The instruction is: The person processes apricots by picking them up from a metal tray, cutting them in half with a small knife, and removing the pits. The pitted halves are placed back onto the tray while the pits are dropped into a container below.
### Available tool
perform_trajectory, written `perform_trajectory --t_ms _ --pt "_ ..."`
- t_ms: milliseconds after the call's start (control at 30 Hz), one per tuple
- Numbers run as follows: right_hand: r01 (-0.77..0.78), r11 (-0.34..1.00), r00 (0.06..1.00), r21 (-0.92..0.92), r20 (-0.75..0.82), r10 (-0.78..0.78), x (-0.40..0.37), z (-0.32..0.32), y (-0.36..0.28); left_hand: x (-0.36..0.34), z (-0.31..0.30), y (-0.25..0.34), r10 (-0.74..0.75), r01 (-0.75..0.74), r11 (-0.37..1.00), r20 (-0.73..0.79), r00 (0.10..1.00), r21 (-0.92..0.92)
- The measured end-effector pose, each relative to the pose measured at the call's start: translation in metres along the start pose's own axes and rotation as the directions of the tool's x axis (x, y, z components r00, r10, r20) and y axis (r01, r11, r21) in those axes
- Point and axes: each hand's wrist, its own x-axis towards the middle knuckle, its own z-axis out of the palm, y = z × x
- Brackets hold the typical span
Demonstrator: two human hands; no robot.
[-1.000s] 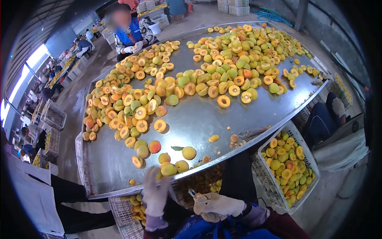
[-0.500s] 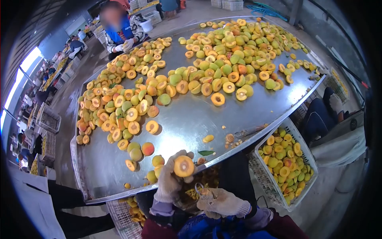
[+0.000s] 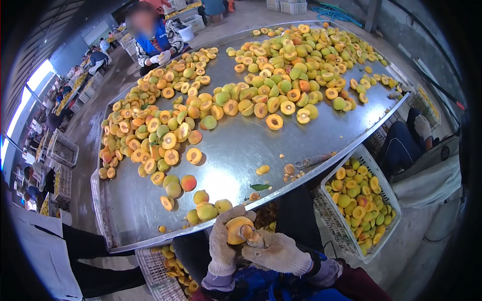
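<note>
closing in since the last frame: right hand (image 3: 281, 253) now meets the cut fruit (image 3: 234, 230), was apart | left hand (image 3: 221, 246) curled round that fruit, near side of table (image 3: 251, 155) | right fingers wrapped on small tool (image 3: 246, 232), touching fruit | tool mostly hidden by glove; lower crate (image 3: 158, 273) partly cut off by table

There's the fruit half (image 3: 234, 231), yellow-orange and rounded, sitting snug in the gloved left hand (image 3: 224, 240), tilted toward the right hand (image 3: 278, 252). And right up against it, the small metal tool (image 3: 246, 232), pointing leftward, its tip at the fruit, the rest mostly hidden by gloved fingers!
</note>
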Motion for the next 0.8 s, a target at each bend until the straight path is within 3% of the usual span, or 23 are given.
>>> perform_trajectory --t_ms 67,133,200,233,267,300,333,367,400,500,533,600,667,733,800 --pt "0.067 0.997 0.997 -0.041 -0.045 -0.069 0.000 0.005 0.005 -0.004 0.004 0.002 0.013 -0.014 0.972 -0.008 1.000 -0.236" --pt "0.131 0.988 0.986 -0.082 -0.090 -0.138 -0.001 0.011 0.014 -0.011 0.007 0.000 0.001 -0.015 0.973 -0.060 0.998 -0.229" --pt "0.273 0.962 0.962 -0.002 -0.034 -0.273 -0.001 0.017 0.028 -0.014 0.009 0.002 -0.011 -0.014 0.975 -0.111 0.994 -0.222" --pt "0.272 0.962 0.962 -0.001 -0.036 -0.272 0.001 0.021 0.037 -0.015 0.011 0.006 0.019 -0.021 1.000 -0.119 0.993 -0.019" --pt "0.428 0.903 0.900 -0.042 -0.070 -0.430 0.003 0.024 0.044 -0.015 0.012 0.009 0.050 -0.027 0.983 -0.123 0.991 0.184" --pt "0.571 0.817 0.811 -0.087 -0.095 -0.577 0.004 0.024 0.048 -0.014 0.014 0.010 0.050 -0.027 0.983 -0.123 0.991 0.183" --pt "0.571 0.817 0.811 -0.087 -0.095 -0.577 0.003 0.021 0.048 -0.013 0.016 0.010 0.172 -0.149 0.969 -0.101 0.980 0.197" --pt "0.300 0.935 0.946 0.189 0.065 -0.316 0.001 0.012 0.039 -0.012 0.019 0.011 0.291 -0.270 0.940 -0.077 0.954 0.209" --pt "-0.050 0.920 0.955 0.388 0.290 -0.070 -0.001 0.005 0.032 -0.012 0.022 0.011 0.292 -0.271 0.940 -0.078 0.953 0.209" --pt "-0.087 0.872 0.921 0.482 0.374 -0.115 -0.003 -0.005 0.026 -0.012 0.026 0.015 0.339 -0.316 0.914 -0.054 0.939 0.254" --pt "-0.091 0.870 0.920 0.485 0.375 -0.113 -0.005 -0.007 0.023 -0.011 0.024 0.018 0.310 -0.290 0.887 0.000 0.951 0.359" --pt "-0.207 0.895 0.907 0.395 0.421 0.023 -0.007 -0.011 0.018 -0.006 0.024 0.030 0.274 -0.271 0.847 0.061 0.960 0.458" --pt "-0.232 0.875 0.898 0.424 0.440 0.024 -0.007 -0.010 0.020 -0.003 0.031 0.049 -0.078 0.060 0.922 0.032 0.996 0.381" --pt "-0.253 0.853 0.890 0.456 0.456 0.020 -0.007 -0.009 0.024 -0.003 0.037 0.055 -0.076 0.060 0.889 0.019 0.997 0.453" --pt "-0.229 0.794 0.853 0.564 0.509 -0.115 -0.006 -0.011 0.033 -0.003 0.039 0.055 -0.074 0.063 0.852 0.001 0.997 0.520"
